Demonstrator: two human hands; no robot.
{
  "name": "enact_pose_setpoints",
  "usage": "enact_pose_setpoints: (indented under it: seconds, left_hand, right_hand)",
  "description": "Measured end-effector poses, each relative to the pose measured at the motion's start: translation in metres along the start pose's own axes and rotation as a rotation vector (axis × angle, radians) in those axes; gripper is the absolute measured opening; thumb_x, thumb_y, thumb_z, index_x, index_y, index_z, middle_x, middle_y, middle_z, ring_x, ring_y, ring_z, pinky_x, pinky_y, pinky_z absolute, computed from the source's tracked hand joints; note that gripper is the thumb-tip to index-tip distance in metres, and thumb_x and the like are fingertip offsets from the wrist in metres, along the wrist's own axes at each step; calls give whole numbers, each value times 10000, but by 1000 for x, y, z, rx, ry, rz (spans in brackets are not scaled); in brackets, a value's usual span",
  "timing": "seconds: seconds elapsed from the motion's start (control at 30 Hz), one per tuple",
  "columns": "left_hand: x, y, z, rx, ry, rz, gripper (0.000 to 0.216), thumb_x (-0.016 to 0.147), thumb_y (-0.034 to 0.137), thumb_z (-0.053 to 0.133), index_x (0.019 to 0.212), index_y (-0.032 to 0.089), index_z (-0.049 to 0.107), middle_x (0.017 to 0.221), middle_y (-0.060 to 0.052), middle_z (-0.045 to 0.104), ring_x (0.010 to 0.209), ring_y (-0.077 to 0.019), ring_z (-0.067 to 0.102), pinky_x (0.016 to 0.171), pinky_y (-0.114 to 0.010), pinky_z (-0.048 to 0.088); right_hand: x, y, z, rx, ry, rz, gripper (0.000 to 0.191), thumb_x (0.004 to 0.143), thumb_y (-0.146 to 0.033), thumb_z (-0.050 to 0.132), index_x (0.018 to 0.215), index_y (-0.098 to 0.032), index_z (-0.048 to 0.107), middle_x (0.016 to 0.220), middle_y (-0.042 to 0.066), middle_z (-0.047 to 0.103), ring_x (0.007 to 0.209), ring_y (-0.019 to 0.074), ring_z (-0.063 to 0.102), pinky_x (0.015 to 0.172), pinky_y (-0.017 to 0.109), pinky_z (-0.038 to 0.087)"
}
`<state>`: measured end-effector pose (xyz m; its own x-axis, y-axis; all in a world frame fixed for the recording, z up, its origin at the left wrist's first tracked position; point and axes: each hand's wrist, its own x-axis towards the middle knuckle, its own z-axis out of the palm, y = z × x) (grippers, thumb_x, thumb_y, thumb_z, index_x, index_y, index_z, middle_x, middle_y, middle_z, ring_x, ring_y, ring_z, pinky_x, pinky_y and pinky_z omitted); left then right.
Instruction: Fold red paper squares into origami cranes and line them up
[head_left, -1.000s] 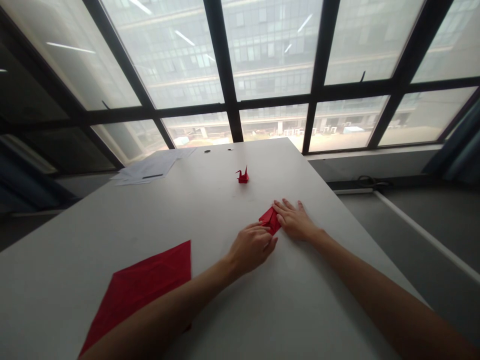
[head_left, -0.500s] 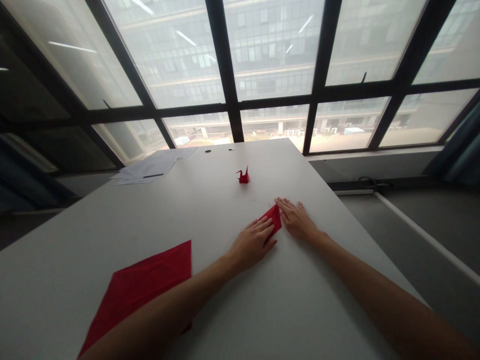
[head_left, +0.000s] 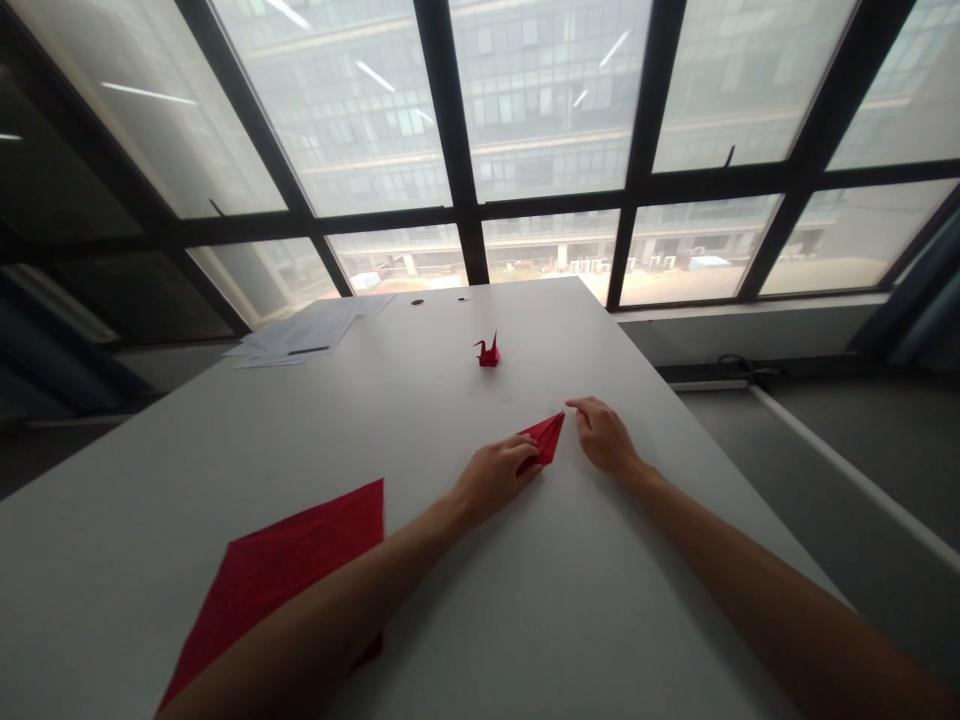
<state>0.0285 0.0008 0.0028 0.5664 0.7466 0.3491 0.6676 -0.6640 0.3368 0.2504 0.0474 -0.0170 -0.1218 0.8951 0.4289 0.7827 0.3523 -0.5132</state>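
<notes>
A small folded piece of red paper [head_left: 550, 432] lies on the white table, its narrow tip pointing away and to the right. My left hand [head_left: 495, 475] grips its near left part, thumb below and fingers bent over the top, hiding that end. Just right of the tip, apart from the paper, is my right hand [head_left: 606, 435]; its index finger reaches out to the left and the other fingers are curled, with nothing seen in them. Farther back stands a red paper crane [head_left: 488, 353]. A large red sheet [head_left: 307, 545] lies partly under my left forearm.
White paper sheets [head_left: 300, 330] with a dark pen-like strip [head_left: 308, 351] lie at the table's far left. Two small round dark spots sit near the far edge. The table's [head_left: 697, 470] right edge runs beside my right forearm. Large windows stand beyond.
My right hand has moved slightly right, off the paper's tip, with its fingers now curled except the index. My left hand has gone from lying flat on the folded paper to gripping it.
</notes>
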Motion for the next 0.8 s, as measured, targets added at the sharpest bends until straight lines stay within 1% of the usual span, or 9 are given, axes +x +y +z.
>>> enact_pose_setpoints:
  seconds: [0.1, 0.27, 0.37, 0.43, 0.5, 0.57, 0.67, 0.73, 0.8]
  left_hand:
    - [1, -2, 1, 17, -7, 26, 207, 971, 276, 533, 1039, 239, 724, 1140, -23, 734, 1046, -196, 694, 956, -311, 521]
    - [2, -3, -1, 24, -26, 21, 227, 989, 273, 502, 986, 227, 724, 1092, -40, 747, 976, -193, 716, 905, -284, 528]
    - [2, -4, -3, -9, -17, -20, 271, 1006, 318, 469, 971, 218, 718, 1013, -49, 756, 907, -190, 717, 853, -271, 527]
    - [3, -6, -4, -37, 2, -51, 291, 1010, 329, 456, 973, 210, 718, 976, -51, 757, 867, -185, 709, 830, -268, 522]
    - [3, -7, -4, -62, 27, -71, 293, 1010, 328, 454, 984, 196, 715, 973, -55, 756, 855, -180, 698, 822, -264, 513]
    - [4, -8, -3, -72, 36, -74, 295, 1013, 330, 451, 983, 188, 708, 974, -56, 753, 840, -175, 690, 803, -255, 505]
    - [4, -7, -3, -65, 22, -63, 303, 1017, 323, 443, 939, 194, 706, 945, -46, 751, 810, -168, 685, 778, -251, 501]
    - [3, -3, -4, -56, 13, -41, 288, 1010, 323, 463, 924, 201, 710, 982, -46, 751, 863, -179, 693, 825, -264, 505]
    - [2, 0, -4, -38, 4, -11, 276, 1005, 328, 474, 940, 206, 712, 1074, -52, 743, 971, -196, 692, 906, -287, 500]
  right_hand:
    - [0, 1, 0, 14, 10, 2, 422, 946, -181, 319, 1201, -169, 656, 1214, 94, 679, 1138, 208, 591, 1022, 314, 422]
    - [0, 1, 1, 56, 18, -8, 410, 924, -159, 339, 1166, -164, 670, 1180, 97, 689, 1116, 211, 599, 1017, 323, 437]
    - [-1, 2, 1, 88, 4, -85, 469, 830, -68, 377, 1185, -168, 665, 1205, 87, 680, 1157, 205, 580, 1044, 331, 428]
    - [-2, 3, 2, 102, -26, -170, 580, 725, -10, 414, 1223, -188, 653, 1260, 69, 660, 1214, 201, 550, 1082, 349, 403]
    - [-4, 3, 4, 106, -65, -252, 657, 669, 9, 450, 1258, -209, 641, 1307, 57, 643, 1259, 212, 527, 1116, 390, 370]
    - [-6, 2, 5, 99, -103, -307, 621, 701, -15, 500, 1268, -226, 642, 1317, 58, 645, 1279, 240, 519, 1132, 452, 340]
    - [-7, 2, 7, 75, -159, -323, 454, 807, -115, 552, 1220, -256, 677, 1305, 58, 661, 1290, 275, 521, 1133, 537, 308]
    - [-7, 1, 7, 64, -184, -304, 382, 851, -157, 547, 1182, -270, 701, 1303, 55, 664, 1291, 280, 524, 1132, 564, 294]
    - [-6, 1, 6, 55, -189, -293, 358, 868, -170, 541, 1162, -276, 715, 1300, 53, 667, 1284, 275, 534, 1130, 559, 301]
